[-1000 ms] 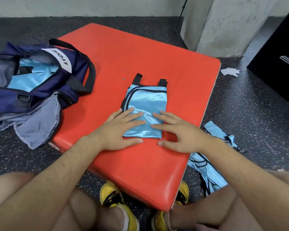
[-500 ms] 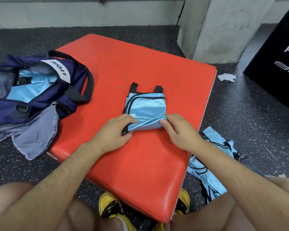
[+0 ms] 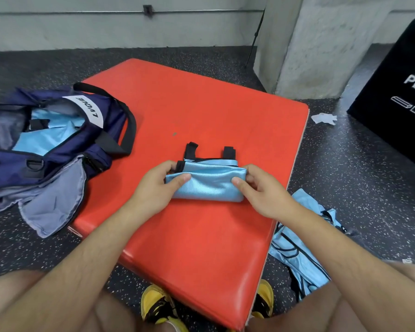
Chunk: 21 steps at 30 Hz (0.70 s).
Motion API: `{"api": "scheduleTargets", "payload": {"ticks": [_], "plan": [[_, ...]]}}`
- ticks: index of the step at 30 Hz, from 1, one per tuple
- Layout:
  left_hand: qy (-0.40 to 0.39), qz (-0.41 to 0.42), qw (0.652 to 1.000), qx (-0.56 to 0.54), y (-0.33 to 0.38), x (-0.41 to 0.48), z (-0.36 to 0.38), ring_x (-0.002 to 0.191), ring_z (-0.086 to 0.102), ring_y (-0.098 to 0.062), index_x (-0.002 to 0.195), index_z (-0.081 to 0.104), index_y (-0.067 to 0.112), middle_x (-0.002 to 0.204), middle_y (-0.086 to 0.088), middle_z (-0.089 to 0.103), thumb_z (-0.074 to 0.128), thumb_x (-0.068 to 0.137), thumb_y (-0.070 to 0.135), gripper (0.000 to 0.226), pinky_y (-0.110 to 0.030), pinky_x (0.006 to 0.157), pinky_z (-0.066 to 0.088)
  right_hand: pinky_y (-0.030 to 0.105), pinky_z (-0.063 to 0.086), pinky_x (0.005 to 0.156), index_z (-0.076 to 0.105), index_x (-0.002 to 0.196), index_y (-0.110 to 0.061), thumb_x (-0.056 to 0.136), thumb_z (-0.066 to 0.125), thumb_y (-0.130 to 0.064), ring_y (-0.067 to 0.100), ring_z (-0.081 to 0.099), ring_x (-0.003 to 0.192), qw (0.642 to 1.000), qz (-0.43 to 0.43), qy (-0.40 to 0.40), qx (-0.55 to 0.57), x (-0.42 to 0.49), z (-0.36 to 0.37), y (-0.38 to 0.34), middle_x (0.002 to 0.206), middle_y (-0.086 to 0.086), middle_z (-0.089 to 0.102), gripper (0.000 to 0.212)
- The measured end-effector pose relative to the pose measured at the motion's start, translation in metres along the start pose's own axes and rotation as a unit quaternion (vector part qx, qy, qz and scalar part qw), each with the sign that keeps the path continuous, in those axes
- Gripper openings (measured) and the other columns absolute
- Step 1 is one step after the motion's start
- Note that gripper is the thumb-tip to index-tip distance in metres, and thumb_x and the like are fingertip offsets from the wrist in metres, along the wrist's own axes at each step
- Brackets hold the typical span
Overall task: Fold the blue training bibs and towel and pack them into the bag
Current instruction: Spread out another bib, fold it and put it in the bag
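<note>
A light-blue training bib [image 3: 207,182] with black trim lies folded in half on the red padded mat [image 3: 201,236]; two black tabs stick out at its far edge. My left hand [image 3: 157,188] pinches the bib's left end, thumb on top. My right hand [image 3: 261,190] pinches the right end the same way. The navy bag [image 3: 46,144] lies open at the mat's left edge with blue fabric [image 3: 46,133] inside. Loose unfolded blue bibs [image 3: 300,243] lie on the floor to the right of the mat.
A grey cloth [image 3: 53,204] spills out under the bag onto the floor. A concrete pillar [image 3: 321,44] and a black box [image 3: 398,92] stand at the back right. A scrap of white paper [image 3: 324,118] lies on the dark speckled floor.
Both hands went from lying flat on the bib to pinching its near edge and carrying it away from me, folding the bib in half. The camera tilted up a little.
</note>
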<state>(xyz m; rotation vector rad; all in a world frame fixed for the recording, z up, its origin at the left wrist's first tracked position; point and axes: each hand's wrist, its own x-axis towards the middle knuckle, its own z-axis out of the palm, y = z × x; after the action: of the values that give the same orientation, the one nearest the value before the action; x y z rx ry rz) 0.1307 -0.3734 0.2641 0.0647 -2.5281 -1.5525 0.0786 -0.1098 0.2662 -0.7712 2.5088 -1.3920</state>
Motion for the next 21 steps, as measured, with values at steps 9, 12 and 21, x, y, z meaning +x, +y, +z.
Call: {"api": "scheduleTargets", "payload": {"ticks": [9,12,21], "plan": [[0.037,-0.063,0.995,0.071,0.007,0.01,0.009,0.051,0.037,-0.004,0.073,0.052,0.006,0.064,0.005,0.045,0.066,0.091,0.044,0.044,-0.02,0.049,0.03,0.034,0.033,0.066,0.041,0.074,-0.023,0.105,0.044,-0.03,0.009,0.046,0.067,0.994,0.064,0.005,-0.083,0.015,0.006,-0.006,0.07,-0.007,0.048,0.032],[0.025,-0.089,0.996,-0.016,0.007,0.013,0.011,0.073,0.06,0.005,0.097,0.064,0.023,0.088,0.012,0.067,0.069,0.09,0.045,0.023,-0.015,0.07,0.045,0.04,0.037,0.071,0.044,0.077,-0.017,0.105,0.043,-0.032,0.02,0.05,0.073,0.99,0.091,0.021,-0.102,0.022,0.007,-0.009,0.073,-0.002,0.05,0.031],[0.083,-0.073,0.989,0.101,0.002,0.024,0.027,0.055,0.037,-0.005,0.075,0.046,0.018,0.066,0.005,0.045,0.069,0.09,0.04,0.035,-0.022,0.053,0.029,0.034,0.025,0.064,0.035,0.064,-0.019,0.107,0.033,-0.036,0.026,0.045,0.071,0.973,0.127,0.035,-0.188,0.037,0.015,-0.006,0.066,0.003,0.045,0.046]]}}
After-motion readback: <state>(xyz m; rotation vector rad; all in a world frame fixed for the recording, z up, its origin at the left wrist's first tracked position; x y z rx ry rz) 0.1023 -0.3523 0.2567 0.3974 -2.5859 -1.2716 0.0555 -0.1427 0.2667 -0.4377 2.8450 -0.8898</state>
